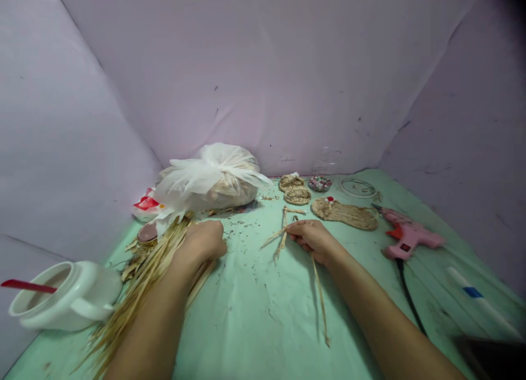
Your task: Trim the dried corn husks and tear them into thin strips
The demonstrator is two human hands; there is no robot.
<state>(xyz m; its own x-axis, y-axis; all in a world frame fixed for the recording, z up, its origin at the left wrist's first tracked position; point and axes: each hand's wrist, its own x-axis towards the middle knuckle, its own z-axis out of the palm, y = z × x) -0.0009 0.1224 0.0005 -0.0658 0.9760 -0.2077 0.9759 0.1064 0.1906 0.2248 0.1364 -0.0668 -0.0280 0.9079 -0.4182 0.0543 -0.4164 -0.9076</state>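
Note:
My right hand (314, 239) is closed in a pinch on a thin braid of dried plant fibre (284, 226). Loose strand ends fan out to the left of the fingers, and one long strand hangs down below the hand toward me. On the left, a bundle of dried, straw-coloured leaf strips (164, 254) lies on the table. My left hand (206, 239) is over its right edge, fingers curled in; what they hold, if anything, is hidden behind the hand.
Behind are a tied white plastic bag (213, 177), woven fibre pieces (298, 195), a woven sole shape (347, 214), a bead container (320, 183) and a round clear lid (357, 188). A pink glue gun (413, 235) lies right; a white pot (78, 298) stands left.

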